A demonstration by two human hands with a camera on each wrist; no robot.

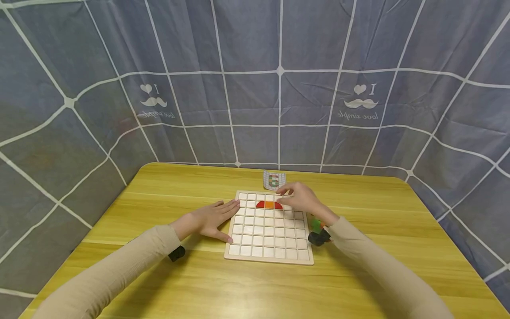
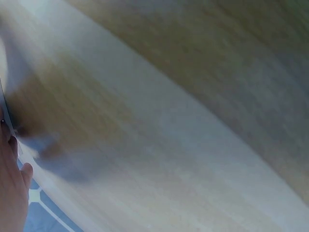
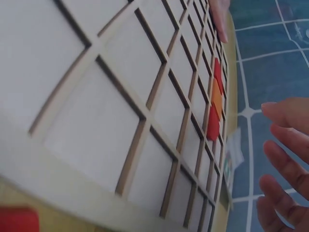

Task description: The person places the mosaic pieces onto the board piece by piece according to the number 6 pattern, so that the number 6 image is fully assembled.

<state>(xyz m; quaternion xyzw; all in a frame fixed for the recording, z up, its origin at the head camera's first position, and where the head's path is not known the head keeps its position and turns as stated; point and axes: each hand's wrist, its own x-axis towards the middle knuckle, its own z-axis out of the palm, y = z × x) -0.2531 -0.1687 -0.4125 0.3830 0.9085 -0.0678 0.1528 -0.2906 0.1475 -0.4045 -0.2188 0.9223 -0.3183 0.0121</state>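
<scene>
A pale wooden grid board (image 1: pixel 268 260) lies on the table, its square cells edged by thin ridges. In its upper rows sit two quarter-round red pieces (image 1: pixel 260 204) with an orange square piece (image 1: pixel 269 205) between them. My left hand (image 1: pixel 213 218) rests with straight fingers at the board's left edge; in the left wrist view only part of that hand (image 2: pixel 12 193) shows. Over the upper right cells hovers my right hand (image 1: pixel 299 197), near the right-hand red piece (image 3: pixel 213 123). Its fingers (image 3: pixel 285 159) are loosely bent and apart, with nothing seen between them.
Behind the board lies a small printed card (image 1: pixel 274 180) with a coloured pattern on a grid. Green pieces (image 1: pixel 316 225) lie right of the board, partly hidden by the right wrist camera (image 1: pixel 317 238). A patterned curtain (image 1: pixel 255 97) surrounds the table's back and sides.
</scene>
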